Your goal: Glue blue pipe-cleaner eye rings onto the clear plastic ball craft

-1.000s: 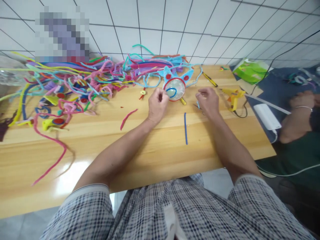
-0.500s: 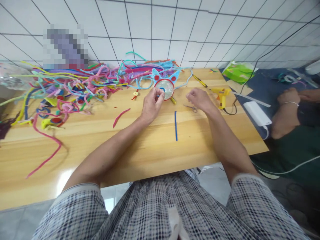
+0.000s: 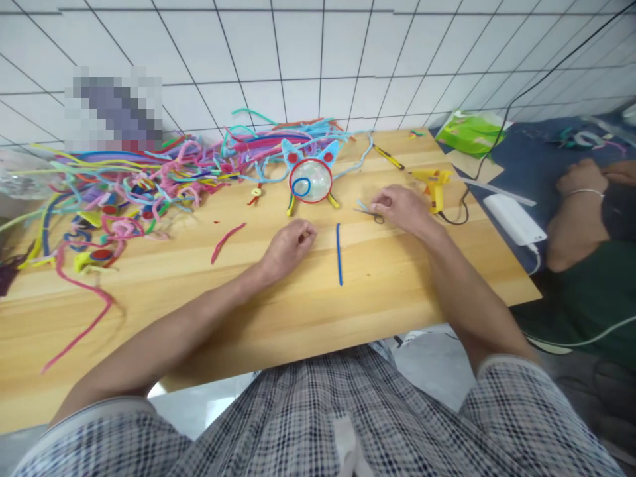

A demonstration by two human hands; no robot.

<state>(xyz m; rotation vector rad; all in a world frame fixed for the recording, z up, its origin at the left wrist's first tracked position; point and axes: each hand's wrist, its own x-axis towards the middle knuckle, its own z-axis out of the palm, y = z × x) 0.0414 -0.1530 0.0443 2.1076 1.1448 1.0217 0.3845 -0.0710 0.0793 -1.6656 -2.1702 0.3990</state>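
Left hand [image 3: 291, 250]: has drawn back from the round figure [image 3: 318, 177] since the earlier frame, now at seven o'clock from it; fingers curled toward the thumb, whether they grip anything cannot be made out.
Round figure: on the bench [image 3: 298, 324] near the wall, clear and red-rimmed; ears [image 3: 329, 154] at eleven and one o'clock, blue loop [image 3: 301, 187] on its face toward eight, yellow legs [image 3: 332, 201] at five and seven.
Right hand [image 3: 400, 207]: at four o'clock, fingers bent, just beside the scissors [image 3: 378, 218]; contact unclear.
Blue stem [image 3: 340, 255]: five o'clock, between the hands.
Pink strip [image 3: 227, 242]: eight o'clock.
Glue gun [image 3: 434, 185]: three o'clock.
Cutter [image 3: 388, 158]: two o'clock.
Stem pile [image 3: 173, 162]: nine to ten o'clock.
Co-worker's arm [image 3: 571, 228]: three o'clock, well apart.
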